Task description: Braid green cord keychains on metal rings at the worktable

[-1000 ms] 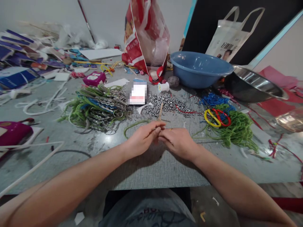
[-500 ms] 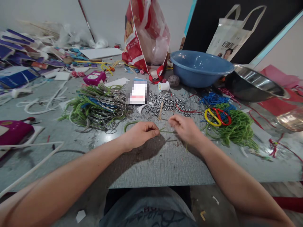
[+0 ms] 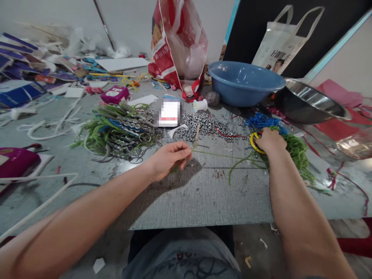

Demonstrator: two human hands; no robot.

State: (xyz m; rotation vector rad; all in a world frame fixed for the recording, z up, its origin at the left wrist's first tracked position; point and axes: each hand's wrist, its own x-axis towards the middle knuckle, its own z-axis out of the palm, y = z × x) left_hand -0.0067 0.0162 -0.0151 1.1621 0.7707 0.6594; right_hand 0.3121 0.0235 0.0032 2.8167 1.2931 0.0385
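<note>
My left hand is closed in a pinch on a thin green cord, over the middle of the table. The cord runs right across the tabletop toward a tangled pile of green cords. Over at that pile, my right hand reaches down with curled fingers on the scissors. Their yellow handle shows left of the fingers, while the hand covers most of the red one. Many small metal nuts lie scattered just beyond my left hand, beside a small wooden stick.
A bundle of finished-looking cords strung with metal lies to the left. Behind are a white thread spool, a grey yarn ball, a blue basin, a steel bowl and a red bag. Blue cords adjoin the green pile.
My right hand has moved away from the left, out to the scissors on the right. My left hand stays near its place, keeping the green cord.
</note>
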